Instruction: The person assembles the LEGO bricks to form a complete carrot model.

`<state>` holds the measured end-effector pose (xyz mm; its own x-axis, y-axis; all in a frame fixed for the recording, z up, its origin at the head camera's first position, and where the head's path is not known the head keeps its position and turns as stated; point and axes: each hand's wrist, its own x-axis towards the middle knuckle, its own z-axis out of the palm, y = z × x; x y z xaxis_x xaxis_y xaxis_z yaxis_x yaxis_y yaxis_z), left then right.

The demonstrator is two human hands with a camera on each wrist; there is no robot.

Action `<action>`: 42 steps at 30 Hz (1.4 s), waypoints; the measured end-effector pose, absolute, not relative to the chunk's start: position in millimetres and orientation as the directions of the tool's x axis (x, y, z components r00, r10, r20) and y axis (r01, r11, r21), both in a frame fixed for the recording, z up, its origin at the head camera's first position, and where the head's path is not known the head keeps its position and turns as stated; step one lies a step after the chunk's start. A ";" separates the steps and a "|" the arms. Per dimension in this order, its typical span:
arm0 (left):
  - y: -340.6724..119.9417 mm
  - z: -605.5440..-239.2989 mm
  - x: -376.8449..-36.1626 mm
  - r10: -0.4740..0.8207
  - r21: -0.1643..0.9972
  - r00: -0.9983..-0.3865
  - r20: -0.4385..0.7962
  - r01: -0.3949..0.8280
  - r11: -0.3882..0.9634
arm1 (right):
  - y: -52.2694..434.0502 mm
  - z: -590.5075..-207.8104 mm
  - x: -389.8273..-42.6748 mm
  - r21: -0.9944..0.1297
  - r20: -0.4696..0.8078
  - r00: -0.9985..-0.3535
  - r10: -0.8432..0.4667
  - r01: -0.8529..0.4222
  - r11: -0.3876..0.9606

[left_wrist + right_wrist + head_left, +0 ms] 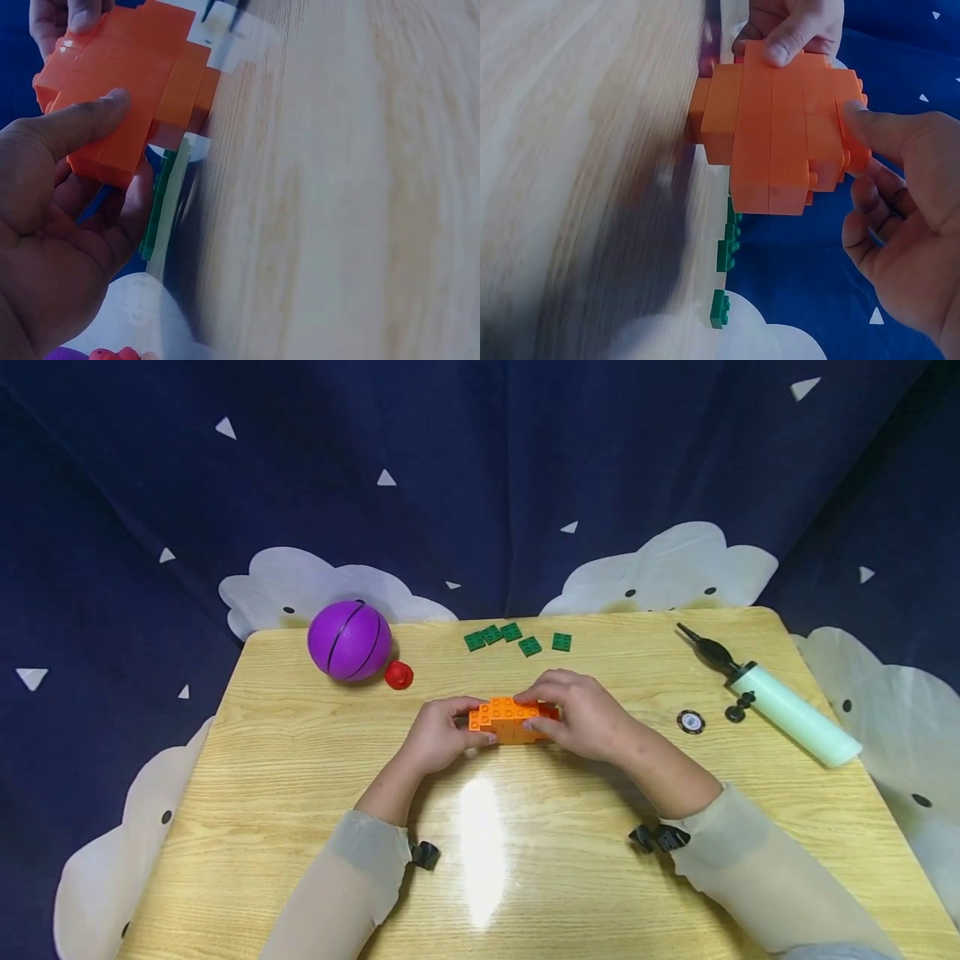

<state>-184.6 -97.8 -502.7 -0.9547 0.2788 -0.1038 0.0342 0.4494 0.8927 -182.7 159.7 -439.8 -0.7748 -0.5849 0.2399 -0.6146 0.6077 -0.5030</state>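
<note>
Both hands grip a stepped block of orange toy building bricks [510, 732], which is over the middle of the wooden table. At its left end my left hand [438, 735] holds it, thumb on the near face and fingers behind. My right hand [587, 715] pinches the right end close to the studded top. In the left wrist view the flat face of the orange bricks [124, 67] shows several joined pieces, narrowing in steps toward the tabletop. Studs stick out along the upper edge in the right wrist view, beside the right thumb [866, 124].
Several flat green bricks [529, 647] lie near the table's far edge. A purple ball [349, 641] and a small red hat-shaped piece [399, 675] are at the back left. On the right are a poker chip [691, 722], a small black piece [736, 713] and a pale green hand pump [795, 714].
</note>
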 end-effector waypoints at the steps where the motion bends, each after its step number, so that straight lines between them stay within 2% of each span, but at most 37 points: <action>1: -97.9 -502.7 -184.5 0.276 0.892 -0.956 -0.103 0.034 0.450 | 159.3 -439.9 -182.9 -0.497 0.240 -0.774 -0.585 -0.616 0.611; 8: -99.3 -504.2 -182.8 0.287 0.898 -0.952 -0.105 0.034 0.439 | 161.5 -446.9 -183.9 -0.502 0.253 -0.768 -0.589 -0.624 0.598; 12: -100.3 -503.7 -183.2 0.281 0.896 -0.954 -0.100 0.037 0.443 | 166.1 -452.9 -189.1 -0.597 0.251 -0.773 -0.583 -0.598 0.535; 18: -99.8 -502.7 -184.2 0.293 0.900 -0.951 -0.104 0.035 0.434 | 175.9 -462.1 -198.5 -0.765 0.175 -0.800 -0.574 -0.478 0.432; 23: -98.4 -501.9 -184.4 0.285 0.900 -0.952 -0.107 0.029 0.435 | 181.3 -468.9 -204.8 -0.831 0.139 -0.825 -0.547 -0.398 0.389; 34: -97.2 -501.6 -185.2 0.279 0.893 -0.954 -0.113 0.026 0.450 | 188.3 -478.1 -220.7 -0.849 0.028 -0.889 -0.457 -0.263 0.459; 42: -97.3 -502.8 -185.1 0.276 0.893 -0.954 -0.120 0.018 0.450 | 195.4 -485.6 -237.4 -0.807 0.049 -0.920 -0.389 -0.266 0.527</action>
<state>-185.1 -97.3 -502.8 -0.9537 0.2759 -0.1197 0.0183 0.4505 0.8926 -237.4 195.4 -485.6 -0.9200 -0.3888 0.0492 -0.2660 0.5272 -0.8070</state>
